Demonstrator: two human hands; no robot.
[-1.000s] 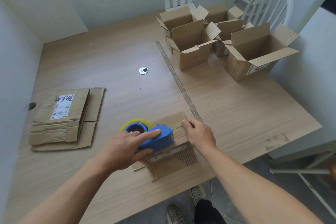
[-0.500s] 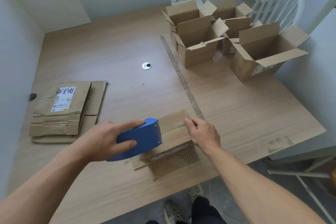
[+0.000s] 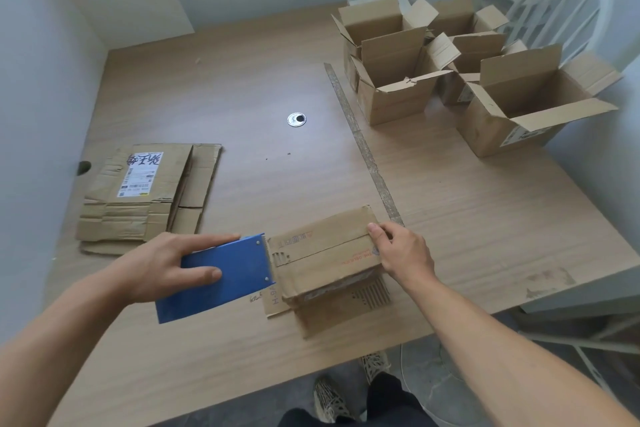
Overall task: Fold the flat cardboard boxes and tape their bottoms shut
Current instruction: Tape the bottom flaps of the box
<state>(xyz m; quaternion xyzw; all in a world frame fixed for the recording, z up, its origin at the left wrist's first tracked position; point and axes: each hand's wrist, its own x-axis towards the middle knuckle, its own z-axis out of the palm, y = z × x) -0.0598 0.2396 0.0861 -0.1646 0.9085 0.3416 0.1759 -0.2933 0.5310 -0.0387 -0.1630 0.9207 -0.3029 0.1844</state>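
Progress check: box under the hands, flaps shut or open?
Shut: box flaps lie flat, meeting at a seam; right hand holds one end, left hand the tape dispenser.

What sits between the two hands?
Head view: the box lies between them, left hand holding the blue tape dispenser at one end, right hand holding the other.

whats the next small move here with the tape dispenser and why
Probably tip the tape dispenser down over the left edge of the box and tear the tape. The left hand holds its front right at that end of the seam, and the right hand grips the other end, so the run looks complete. The tape itself is too clear to see.
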